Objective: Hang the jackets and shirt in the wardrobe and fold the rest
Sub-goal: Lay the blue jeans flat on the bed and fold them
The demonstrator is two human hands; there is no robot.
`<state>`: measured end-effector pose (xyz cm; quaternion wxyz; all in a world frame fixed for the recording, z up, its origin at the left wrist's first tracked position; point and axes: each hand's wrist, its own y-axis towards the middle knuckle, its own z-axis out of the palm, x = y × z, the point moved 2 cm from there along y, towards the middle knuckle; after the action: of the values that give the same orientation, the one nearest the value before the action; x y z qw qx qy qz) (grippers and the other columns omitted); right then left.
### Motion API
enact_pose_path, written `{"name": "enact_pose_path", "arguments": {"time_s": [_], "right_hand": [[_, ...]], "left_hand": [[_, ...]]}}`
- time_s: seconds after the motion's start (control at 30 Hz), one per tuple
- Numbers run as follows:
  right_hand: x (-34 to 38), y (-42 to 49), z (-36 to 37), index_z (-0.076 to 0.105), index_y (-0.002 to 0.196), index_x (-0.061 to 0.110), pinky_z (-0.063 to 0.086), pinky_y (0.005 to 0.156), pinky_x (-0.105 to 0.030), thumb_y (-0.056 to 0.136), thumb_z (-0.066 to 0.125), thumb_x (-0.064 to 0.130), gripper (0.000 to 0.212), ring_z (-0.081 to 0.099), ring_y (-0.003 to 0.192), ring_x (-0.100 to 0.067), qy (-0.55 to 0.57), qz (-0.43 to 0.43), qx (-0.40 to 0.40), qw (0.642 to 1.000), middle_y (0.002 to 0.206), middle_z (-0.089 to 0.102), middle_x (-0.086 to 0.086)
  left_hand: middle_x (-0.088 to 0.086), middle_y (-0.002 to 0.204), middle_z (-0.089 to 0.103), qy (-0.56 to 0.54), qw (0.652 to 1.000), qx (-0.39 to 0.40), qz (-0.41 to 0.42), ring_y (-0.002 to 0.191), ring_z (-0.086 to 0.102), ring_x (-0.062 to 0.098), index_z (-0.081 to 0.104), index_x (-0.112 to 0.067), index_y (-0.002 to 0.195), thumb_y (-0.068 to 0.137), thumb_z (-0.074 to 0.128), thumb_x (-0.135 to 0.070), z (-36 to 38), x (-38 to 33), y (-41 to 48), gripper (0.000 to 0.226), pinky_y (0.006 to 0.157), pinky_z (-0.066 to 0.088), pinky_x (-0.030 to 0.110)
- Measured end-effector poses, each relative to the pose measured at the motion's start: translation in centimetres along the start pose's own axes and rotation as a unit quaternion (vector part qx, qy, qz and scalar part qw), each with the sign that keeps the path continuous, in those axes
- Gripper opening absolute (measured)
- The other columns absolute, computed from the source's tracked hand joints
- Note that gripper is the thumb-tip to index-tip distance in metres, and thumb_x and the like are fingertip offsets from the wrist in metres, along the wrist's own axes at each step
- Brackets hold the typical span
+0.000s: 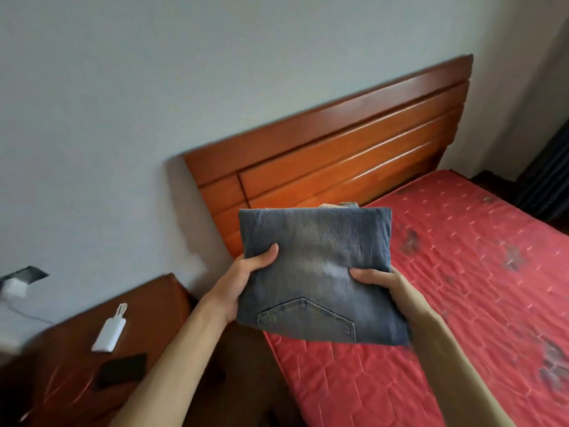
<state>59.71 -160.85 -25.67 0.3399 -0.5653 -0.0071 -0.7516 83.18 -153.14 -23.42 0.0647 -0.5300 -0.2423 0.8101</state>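
Folded jeans point(317, 272) mid-frame, left hand point(246, 280) and right hand point(383, 283) fingers curled round opposite edges. Probably to keep folds intact.

light: soft, even, fairly bright
glare: sheen on headboard point(338, 143)
blur: motion smear over nightstand point(160, 300)
edges: wide-angle bend

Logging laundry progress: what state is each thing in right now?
jeans: folded, held in the air.
left hand: grips the jeans' left edge.
right hand: grips the jeans' right edge.
mattress: uncovered, dark-stained.
white gadget: lies flat on the nightstand.
dark slab: lies flat on the nightstand.
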Motion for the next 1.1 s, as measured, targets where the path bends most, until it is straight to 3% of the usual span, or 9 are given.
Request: {"name": "enact_pose_path", "arguments": {"time_s": [0.1,0.2,0.3,0.37,0.63,0.77,0.87,1.0,1.1], "right_hand": [[-1.1,0.6,4.4,0.073,0.102,0.005,0.058,0.081,-0.046,0.059,0.085,0.021,0.048,0.071,0.091,-0.038,-0.012,0.029,0.073,0.997,0.106,0.071,-0.024],[-2.0,1.3,9.8,0.076,0.099,0.007,0.06,0.076,-0.043,0.045,0.097,0.038,0.066,0.072,0.091,-0.038,-0.04,0.056,0.149,0.986,0.108,0.071,-0.025],[-3.1,1.6,15.7,0.068,0.11,0.003,0.061,0.065,-0.037,0.028,0.1,0.046,0.098,0.074,0.085,-0.034,-0.063,0.076,0.194,0.976,0.104,0.073,-0.024],[-4.1,1.6,19.9,0.064,0.115,0.004,0.061,0.066,-0.038,0.027,0.1,0.046,0.104,0.074,0.087,-0.035,-0.072,0.085,0.233,0.966,0.106,0.073,-0.024],[-10.3,1.8,37.4,0.063,0.12,0.0,0.051,0.096,-0.057,0.059,0.085,0.018,0.067,0.067,0.104,-0.045,-0.129,0.076,0.299,0.942,0.114,0.069,-0.026],[-13.5,1.6,46.4,0.063,0.119,0.0,0.05,0.098,-0.058,0.059,0.086,0.013,0.065,0.069,0.1,-0.044,-0.154,0.071,0.317,0.933,0.111,0.072,-0.023],[-15.9,0.7,53.2,0.066,0.114,0.003,0.053,0.094,-0.054,0.064,0.085,0.004,0.054,0.071,0.096,-0.041,-0.174,0.061,0.348,0.919,0.108,0.073,-0.021],[-19.0,-0.1,61.4,0.068,0.112,0.004,0.052,0.095,-0.057,0.063,0.087,0.007,0.053,0.071,0.099,-0.04,-0.196,0.052,0.39,0.898,0.108,0.074,-0.018],[-21.0,-0.8,67.2,0.069,0.106,0.001,0.056,0.084,-0.045,0.07,0.081,0.002,0.038,0.074,0.091,-0.032,-0.223,0.034,0.402,0.887,0.1,0.076,-0.015]], "left_hand": [[0.01,0.115,0.074,-0.01,0.998,-0.065,0.012,0.105,0.071,0.025,0.071,-0.012,0.116,0.083,0.068,-0.041,-4.0,-0.7,-3.3,0.043,0.095,0.053,0.042],[0.006,0.116,0.074,-0.014,0.993,-0.114,0.022,0.108,0.07,0.022,0.071,-0.016,0.118,0.08,0.067,-0.052,-8.7,-1.5,-7.1,0.053,0.098,0.05,0.042],[0.005,0.11,0.076,-0.013,0.987,-0.155,0.036,0.105,0.071,0.023,0.071,-0.015,0.114,0.076,0.071,-0.049,-13.6,-2.0,-11.2,0.051,0.101,0.05,0.043],[0.006,0.109,0.076,-0.008,0.983,-0.18,0.047,0.105,0.071,0.025,0.069,-0.014,0.116,0.078,0.073,-0.043,-16.8,-2.3,-14.0,0.048,0.103,0.049,0.046],[0.01,0.102,0.077,-0.014,0.944,-0.298,0.139,0.09,0.075,0.024,0.072,-0.009,0.108,0.075,0.079,-0.02,-31.1,-3.4,-24.7,0.036,0.081,0.057,0.036],[-0.012,0.068,0.075,-0.01,0.902,-0.385,0.194,0.061,0.07,-0.001,0.068,-0.014,0.086,0.087,0.072,-0.008,-37.4,-3.3,-30.5,0.008,0.052,0.051,0.011],[-0.007,0.086,0.078,-0.005,0.864,-0.448,0.23,0.075,0.072,0.0,0.07,-0.019,0.091,0.085,0.074,-0.015,-42.1,-2.6,-34.9,0.008,0.06,0.051,0.01],[-0.008,0.1,0.077,-0.005,0.802,-0.55,0.234,0.096,0.072,0.007,0.073,-0.021,0.101,0.08,0.077,-0.043,-48.4,-1.1,-39.2,0.031,0.083,0.057,0.022],[-0.011,0.104,0.076,0.009,0.748,-0.627,0.219,0.1,0.07,0.009,0.071,-0.022,0.109,0.076,0.07,-0.069,-51.9,-0.3,-42.6,0.057,0.095,0.055,0.036]]}}
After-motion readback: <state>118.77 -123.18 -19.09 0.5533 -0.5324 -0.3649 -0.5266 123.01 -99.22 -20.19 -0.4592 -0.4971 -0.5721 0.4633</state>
